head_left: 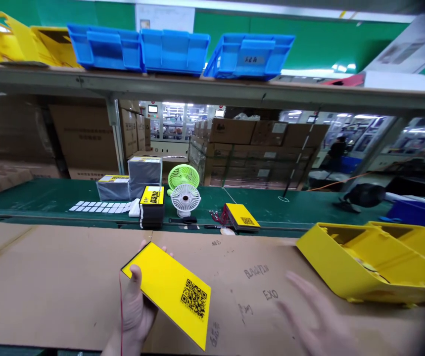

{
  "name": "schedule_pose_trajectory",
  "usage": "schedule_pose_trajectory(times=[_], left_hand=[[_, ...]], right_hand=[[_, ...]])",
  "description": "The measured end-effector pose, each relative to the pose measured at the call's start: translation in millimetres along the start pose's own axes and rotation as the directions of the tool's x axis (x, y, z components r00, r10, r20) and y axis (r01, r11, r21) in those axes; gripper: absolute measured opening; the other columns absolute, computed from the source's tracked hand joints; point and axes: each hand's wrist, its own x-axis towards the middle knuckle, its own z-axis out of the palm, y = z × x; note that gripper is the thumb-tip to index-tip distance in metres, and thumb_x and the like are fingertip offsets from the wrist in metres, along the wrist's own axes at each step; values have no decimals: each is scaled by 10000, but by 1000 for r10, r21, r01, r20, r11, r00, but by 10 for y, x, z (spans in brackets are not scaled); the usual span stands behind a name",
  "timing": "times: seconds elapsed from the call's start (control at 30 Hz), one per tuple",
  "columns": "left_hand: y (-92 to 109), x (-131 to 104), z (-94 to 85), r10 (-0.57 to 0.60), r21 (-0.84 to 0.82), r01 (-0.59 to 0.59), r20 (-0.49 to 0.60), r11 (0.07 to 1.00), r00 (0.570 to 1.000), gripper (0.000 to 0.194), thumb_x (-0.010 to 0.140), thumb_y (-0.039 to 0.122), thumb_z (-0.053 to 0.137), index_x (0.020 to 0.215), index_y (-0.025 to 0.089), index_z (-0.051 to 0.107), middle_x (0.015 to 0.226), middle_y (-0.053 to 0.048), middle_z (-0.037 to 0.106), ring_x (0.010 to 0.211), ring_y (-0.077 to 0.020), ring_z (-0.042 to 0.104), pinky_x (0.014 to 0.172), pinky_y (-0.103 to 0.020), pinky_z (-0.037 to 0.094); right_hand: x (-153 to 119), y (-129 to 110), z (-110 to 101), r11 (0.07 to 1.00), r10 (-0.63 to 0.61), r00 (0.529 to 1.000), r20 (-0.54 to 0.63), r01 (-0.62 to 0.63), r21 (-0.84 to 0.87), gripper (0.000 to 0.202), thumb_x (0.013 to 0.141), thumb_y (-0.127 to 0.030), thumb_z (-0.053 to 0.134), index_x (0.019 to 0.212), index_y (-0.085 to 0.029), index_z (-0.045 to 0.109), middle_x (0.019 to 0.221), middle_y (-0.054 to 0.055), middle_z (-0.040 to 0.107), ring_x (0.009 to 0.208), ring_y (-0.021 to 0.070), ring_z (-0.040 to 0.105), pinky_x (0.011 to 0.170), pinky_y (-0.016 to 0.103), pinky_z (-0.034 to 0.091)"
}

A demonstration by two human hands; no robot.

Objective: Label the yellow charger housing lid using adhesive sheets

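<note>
My left hand (135,312) holds a flat yellow card (169,291) with a black QR code, gripped by its lower left edge above the cardboard-covered bench (49,287). A thin red string hangs down beside that hand. My right hand (318,321) is blurred, fingers spread, hovering over the cardboard to the right of the card and just left of a tilted yellow bin (364,267). It holds nothing.
A stack of yellow-topped cards (152,205), another yellow card pile (242,216), two small fans (184,190) and grey boxes (143,173) stand on the green belt behind. Blue bins (175,49) and yellow bins sit on the shelf above.
</note>
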Motion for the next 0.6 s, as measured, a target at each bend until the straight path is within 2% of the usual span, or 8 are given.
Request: schedule_pose_trajectory(times=[0.03, 0.1, 0.17, 0.2, 0.3, 0.4, 0.5, 0.6], left_hand=[[-26, -17, 26, -2, 17, 2, -28, 1000, 1000, 621, 746, 530, 641, 1303, 323, 461, 1200, -90, 613, 1097, -299, 591, 1018, -483, 398], [-78, -24, 40, -10, 62, 14, -72, 998, 997, 599, 749, 504, 654, 1279, 301, 463, 1116, -85, 633, 1034, -277, 620, 972, -468, 437], [-116, 25, -23, -16, 152, 34, -119, 988, 993, 585, 747, 503, 659, 1252, 284, 459, 1036, -64, 632, 988, -250, 628, 941, -444, 454], [-123, 70, -86, 8, 231, 31, -166, 972, 986, 596, 735, 509, 670, 1241, 278, 453, 1020, -55, 624, 982, -241, 622, 935, -431, 453], [-91, 257, -356, 247, 590, -43, -269, 806, 931, 653, 686, 532, 705, 1226, 271, 447, 1121, -53, 581, 1100, -239, 546, 993, -391, 385], [-27, 452, -592, 358, 773, -160, -93, 614, 929, 503, 722, 556, 652, 1093, 224, 578, 1188, -71, 584, 1207, -247, 467, 1061, -350, 292], [-33, 645, -688, 322, 749, -210, -5, 629, 947, 432, 746, 575, 609, 899, 175, 670, 1066, -96, 661, 1130, -262, 531, 1059, -355, 295], [-121, 866, -722, 307, 690, -218, -7, 690, 952, 503, 774, 624, 530, 906, 164, 687, 1053, -107, 678, 1099, -264, 560, 1039, -371, 332]], right_hand=[[-8, -127, 181, 986, -159, 975, 154, 164, -21, 589, 745, -367, 683, 1300, -345, 486, 1331, 71, 499, 1214, 376, 454, 998, 661, 361], [-26, -387, 560, 921, -384, 866, 321, 383, 71, 643, 791, -249, 610, 1391, -297, 384, 1422, 85, 405, 1273, 346, 408, 989, 574, 429], [-34, -576, 889, 822, -569, 740, 358, 507, 259, 592, 815, -128, 506, 1375, -296, 410, 1368, 65, 482, 1247, 278, 459, 981, 472, 472], [-31, -624, 1019, 792, -605, 722, 336, 502, 348, 563, 822, -98, 471, 1348, -296, 448, 1313, 57, 539, 1212, 250, 500, 974, 439, 482], [-3, -590, 1288, 823, -467, 822, 327, 269, 500, 390, 872, -127, 449, 1199, -281, 596, 1143, 57, 652, 1076, 214, 601, 936, 378, 502], [34, -437, 1459, 866, -182, 883, 432, -65, 496, 247, 907, -273, 487, 1065, -235, 673, 1044, 79, 684, 980, 221, 635, 878, 332, 510], [85, -306, 1605, 837, -42, 884, 466, -223, 499, 291, 894, -392, 507, 978, -180, 687, 941, 93, 690, 901, 244, 635, 820, 321, 510], [158, -186, 1719, 824, 13, 892, 451, -265, 501, 332, 859, -450, 543, 937, -159, 682, 920, 99, 687, 896, 267, 622, 828, 331, 490]])
